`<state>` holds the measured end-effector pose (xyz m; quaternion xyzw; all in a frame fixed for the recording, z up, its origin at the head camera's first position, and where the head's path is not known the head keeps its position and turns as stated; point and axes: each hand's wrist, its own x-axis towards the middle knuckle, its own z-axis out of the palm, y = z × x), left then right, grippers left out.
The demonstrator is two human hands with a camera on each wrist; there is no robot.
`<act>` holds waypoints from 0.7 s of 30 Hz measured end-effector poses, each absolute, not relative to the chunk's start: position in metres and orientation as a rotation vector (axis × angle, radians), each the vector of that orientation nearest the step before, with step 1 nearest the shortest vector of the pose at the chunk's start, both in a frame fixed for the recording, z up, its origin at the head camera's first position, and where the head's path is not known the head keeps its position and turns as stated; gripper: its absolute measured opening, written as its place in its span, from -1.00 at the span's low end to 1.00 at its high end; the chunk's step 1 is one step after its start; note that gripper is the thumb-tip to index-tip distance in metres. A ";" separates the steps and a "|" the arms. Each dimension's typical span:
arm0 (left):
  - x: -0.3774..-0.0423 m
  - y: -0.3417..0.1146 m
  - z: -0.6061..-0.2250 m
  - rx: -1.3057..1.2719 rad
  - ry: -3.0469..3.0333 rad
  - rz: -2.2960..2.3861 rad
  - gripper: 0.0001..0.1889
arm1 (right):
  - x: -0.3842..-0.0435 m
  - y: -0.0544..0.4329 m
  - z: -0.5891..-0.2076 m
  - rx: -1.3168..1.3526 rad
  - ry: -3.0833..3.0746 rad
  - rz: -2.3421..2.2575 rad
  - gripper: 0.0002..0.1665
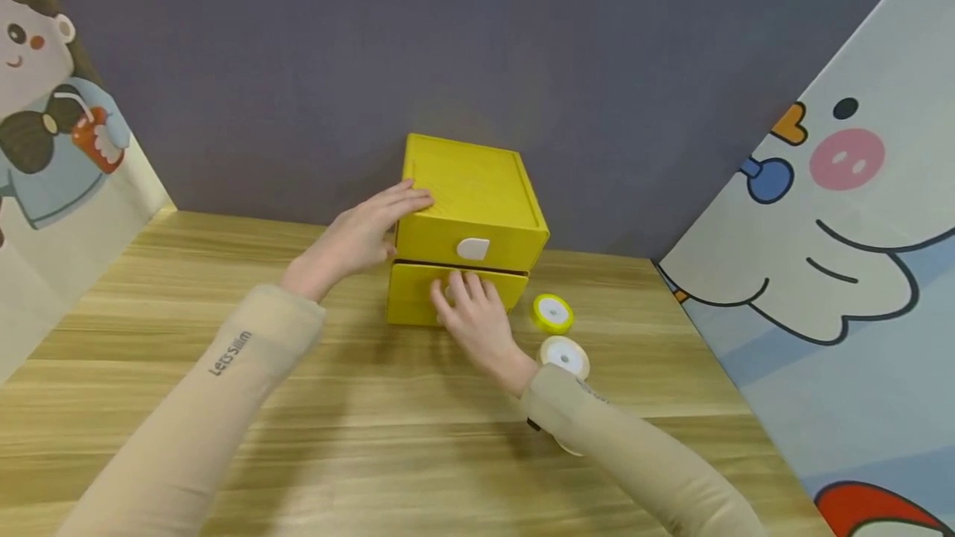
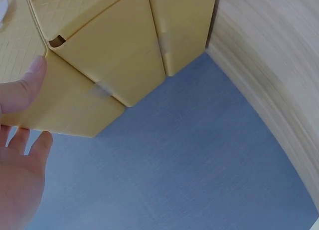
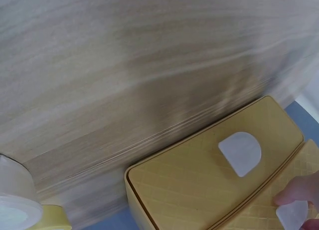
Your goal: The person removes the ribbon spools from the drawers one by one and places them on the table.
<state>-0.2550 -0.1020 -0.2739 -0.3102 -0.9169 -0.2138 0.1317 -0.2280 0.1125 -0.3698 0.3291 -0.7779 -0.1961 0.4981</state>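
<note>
A yellow drawer box [image 1: 473, 181] stands on the wooden table, its stacked drawers fronted with white tabs. My left hand [image 1: 356, 230] lies over its top left edge, fingers stretched across the lid and thumb against the side. In the left wrist view that thumb [image 2: 32, 83] touches the side near the front corner. With my right hand [image 1: 477, 326] I pinch the white pull tab [image 3: 293, 214] of the middle drawer, which juts slightly, a dark gap showing above it. Below, the bottom drawer's tab [image 3: 243, 152] is untouched. The top drawer's tab [image 1: 473, 249] sits above my right fingers.
Right of the box lie a yellow-rimmed roll [image 1: 553, 313] and a pale roll [image 1: 564, 357], with another round pale edge partly hidden by my right sleeve [image 1: 642, 454]. A dark grey panel [image 1: 477, 40] rises behind the box, and cartoon-printed panels [image 1: 858, 214] flank the table [image 1: 358, 437].
</note>
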 end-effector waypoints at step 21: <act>-0.255 -0.102 -0.274 -0.904 -2.660 -0.638 -0.17 | -0.238 0.110 -0.370 0.786 -1.928 -0.469 -0.45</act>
